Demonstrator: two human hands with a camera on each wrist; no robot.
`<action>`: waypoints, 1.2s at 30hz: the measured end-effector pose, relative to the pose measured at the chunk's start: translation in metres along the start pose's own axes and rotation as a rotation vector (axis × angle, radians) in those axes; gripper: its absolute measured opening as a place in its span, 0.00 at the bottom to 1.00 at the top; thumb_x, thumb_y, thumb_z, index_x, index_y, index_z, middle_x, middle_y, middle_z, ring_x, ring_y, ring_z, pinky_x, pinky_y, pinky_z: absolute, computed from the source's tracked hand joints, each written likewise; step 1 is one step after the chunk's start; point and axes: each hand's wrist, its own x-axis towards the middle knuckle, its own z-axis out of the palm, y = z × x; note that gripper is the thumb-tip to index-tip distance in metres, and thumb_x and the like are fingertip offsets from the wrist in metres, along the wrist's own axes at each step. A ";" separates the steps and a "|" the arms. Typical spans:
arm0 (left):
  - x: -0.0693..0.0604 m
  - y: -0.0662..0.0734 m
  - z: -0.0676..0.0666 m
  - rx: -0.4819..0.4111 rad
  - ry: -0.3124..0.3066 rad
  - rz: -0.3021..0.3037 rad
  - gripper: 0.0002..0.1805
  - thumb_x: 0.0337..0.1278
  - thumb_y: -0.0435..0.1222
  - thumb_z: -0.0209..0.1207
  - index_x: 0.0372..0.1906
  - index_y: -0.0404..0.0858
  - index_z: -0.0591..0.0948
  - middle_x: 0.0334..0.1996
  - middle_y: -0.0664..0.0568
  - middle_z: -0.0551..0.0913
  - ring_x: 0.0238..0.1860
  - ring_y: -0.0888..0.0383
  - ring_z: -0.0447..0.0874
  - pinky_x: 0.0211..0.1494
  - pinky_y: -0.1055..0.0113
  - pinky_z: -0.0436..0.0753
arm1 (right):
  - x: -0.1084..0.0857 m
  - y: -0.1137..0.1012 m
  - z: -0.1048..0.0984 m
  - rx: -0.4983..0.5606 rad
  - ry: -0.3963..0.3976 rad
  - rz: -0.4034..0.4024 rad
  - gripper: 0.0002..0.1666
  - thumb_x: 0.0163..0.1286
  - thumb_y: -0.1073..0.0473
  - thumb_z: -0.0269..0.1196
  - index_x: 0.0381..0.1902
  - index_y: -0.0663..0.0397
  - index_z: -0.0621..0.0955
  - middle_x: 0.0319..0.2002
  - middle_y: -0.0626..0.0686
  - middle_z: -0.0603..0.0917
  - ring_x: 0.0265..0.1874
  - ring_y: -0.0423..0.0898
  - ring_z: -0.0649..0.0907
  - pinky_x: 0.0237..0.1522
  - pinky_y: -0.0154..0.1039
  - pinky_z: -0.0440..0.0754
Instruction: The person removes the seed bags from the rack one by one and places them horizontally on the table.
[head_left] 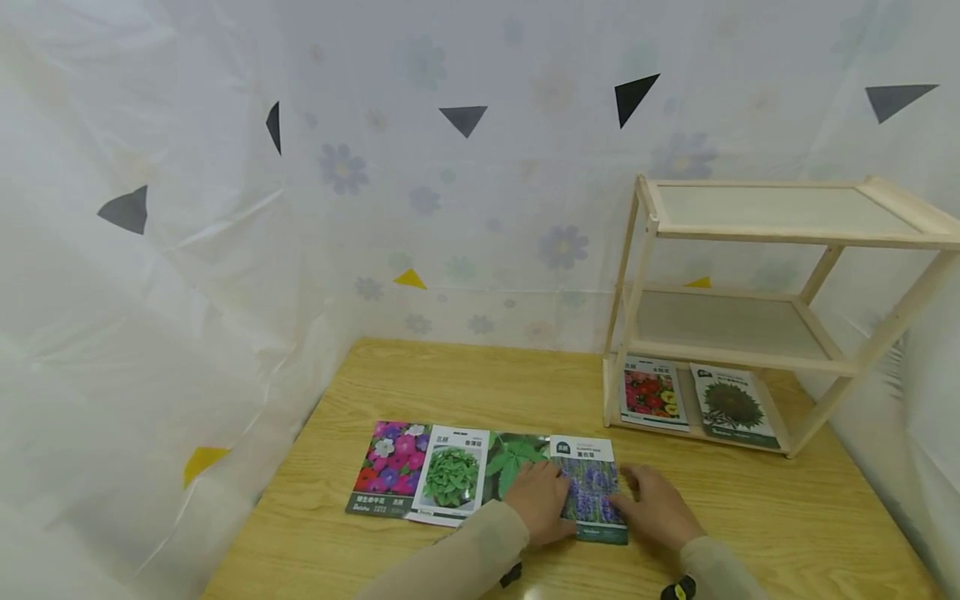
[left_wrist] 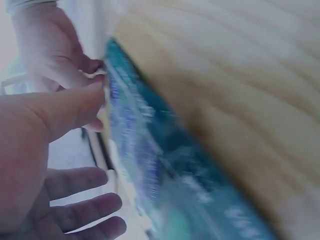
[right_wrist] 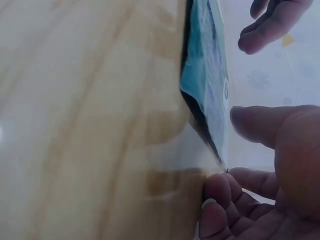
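Note:
A seed packet with purple lavender flowers (head_left: 592, 483) lies on the wooden table in front of me, its lower edge a green band. My left hand (head_left: 538, 500) rests over the packet's left side, partly covering the green-leaf packet (head_left: 510, 454) beside it. In the left wrist view, the left thumb (left_wrist: 75, 107) is extended by the lavender packet and the other fingers are spread. At the right edge is my right hand (head_left: 660, 507). The right wrist view shows its thumb (right_wrist: 255, 122) apart from its fingers, with fingertips touching near a packet corner.
Left of these lie a pink-and-purple flower packet (head_left: 393, 458) and a white-bordered herb packet (head_left: 450, 475), side by side. A wooden shelf rack (head_left: 738, 362) stands at the right; its bottom level holds a red-and-yellow flower packet (head_left: 651, 396) and a sunflower packet (head_left: 733, 406).

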 end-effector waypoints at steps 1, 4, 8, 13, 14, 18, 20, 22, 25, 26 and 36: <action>0.002 0.001 -0.003 -0.017 0.015 0.005 0.35 0.53 0.65 0.57 0.59 0.47 0.77 0.58 0.55 0.75 0.59 0.58 0.72 0.64 0.58 0.71 | 0.001 0.002 -0.002 0.018 0.002 0.006 0.40 0.63 0.42 0.66 0.62 0.65 0.73 0.47 0.56 0.80 0.44 0.51 0.80 0.41 0.52 0.80; 0.010 0.005 -0.016 -0.059 0.056 0.022 0.34 0.57 0.61 0.58 0.63 0.44 0.74 0.57 0.55 0.75 0.58 0.59 0.73 0.62 0.64 0.72 | 0.004 0.006 -0.014 0.059 0.017 0.010 0.37 0.67 0.45 0.63 0.64 0.67 0.71 0.49 0.60 0.79 0.46 0.54 0.80 0.43 0.52 0.80; 0.024 0.014 -0.035 -0.115 0.090 0.020 0.36 0.60 0.59 0.56 0.67 0.43 0.70 0.59 0.54 0.74 0.58 0.61 0.72 0.60 0.70 0.73 | 0.011 0.014 -0.035 0.059 0.051 0.005 0.39 0.69 0.45 0.60 0.65 0.69 0.67 0.51 0.64 0.77 0.44 0.56 0.80 0.40 0.52 0.81; 0.049 0.027 -0.050 -0.168 0.092 -0.010 0.37 0.63 0.59 0.53 0.69 0.42 0.67 0.64 0.54 0.69 0.62 0.62 0.69 0.59 0.72 0.74 | 0.027 0.026 -0.058 0.010 0.135 -0.033 0.39 0.70 0.46 0.60 0.65 0.72 0.66 0.51 0.70 0.75 0.42 0.60 0.80 0.37 0.52 0.81; 0.054 0.030 -0.051 -0.166 0.090 -0.013 0.37 0.63 0.59 0.52 0.70 0.43 0.66 0.65 0.54 0.68 0.63 0.62 0.68 0.60 0.73 0.73 | 0.030 0.028 -0.062 -0.007 0.158 -0.041 0.39 0.69 0.47 0.60 0.65 0.73 0.67 0.50 0.71 0.76 0.41 0.61 0.80 0.36 0.53 0.81; 0.074 0.040 -0.055 -0.143 0.097 -0.001 0.38 0.64 0.60 0.51 0.71 0.43 0.64 0.68 0.55 0.64 0.67 0.62 0.63 0.65 0.73 0.68 | 0.040 0.036 -0.076 -0.065 0.214 -0.032 0.38 0.69 0.48 0.60 0.63 0.77 0.67 0.49 0.75 0.75 0.44 0.68 0.78 0.40 0.60 0.79; 0.082 0.044 -0.057 -0.128 0.103 0.011 0.38 0.64 0.60 0.50 0.71 0.43 0.64 0.68 0.55 0.64 0.68 0.62 0.62 0.66 0.74 0.66 | 0.044 0.040 -0.082 -0.083 0.225 -0.018 0.38 0.70 0.48 0.58 0.62 0.78 0.67 0.50 0.77 0.74 0.46 0.71 0.75 0.41 0.63 0.77; 0.090 0.049 -0.059 -0.112 0.110 0.022 0.37 0.64 0.60 0.51 0.71 0.43 0.65 0.68 0.55 0.64 0.68 0.62 0.62 0.66 0.74 0.65 | 0.048 0.043 -0.084 -0.090 0.231 -0.006 0.38 0.71 0.48 0.57 0.62 0.80 0.67 0.51 0.78 0.73 0.47 0.73 0.73 0.43 0.65 0.75; 0.102 0.055 -0.056 -0.065 0.102 0.027 0.37 0.64 0.61 0.49 0.71 0.45 0.64 0.68 0.57 0.63 0.68 0.64 0.61 0.68 0.75 0.62 | 0.051 0.048 -0.086 -0.098 0.238 0.007 0.39 0.72 0.47 0.55 0.61 0.81 0.66 0.52 0.79 0.71 0.49 0.74 0.71 0.45 0.67 0.73; 0.106 0.056 -0.055 -0.038 0.100 0.030 0.37 0.64 0.62 0.48 0.71 0.45 0.64 0.68 0.58 0.63 0.68 0.64 0.61 0.68 0.75 0.60 | 0.052 0.049 -0.086 -0.100 0.241 0.011 0.39 0.72 0.47 0.55 0.61 0.81 0.66 0.52 0.80 0.70 0.50 0.75 0.70 0.46 0.68 0.72; 0.134 0.067 -0.050 0.067 0.025 0.018 0.41 0.61 0.64 0.49 0.74 0.49 0.60 0.71 0.60 0.59 0.71 0.64 0.56 0.70 0.72 0.59 | 0.071 0.048 -0.087 -0.123 0.305 0.067 0.39 0.71 0.45 0.55 0.61 0.78 0.68 0.58 0.82 0.64 0.56 0.77 0.64 0.52 0.72 0.66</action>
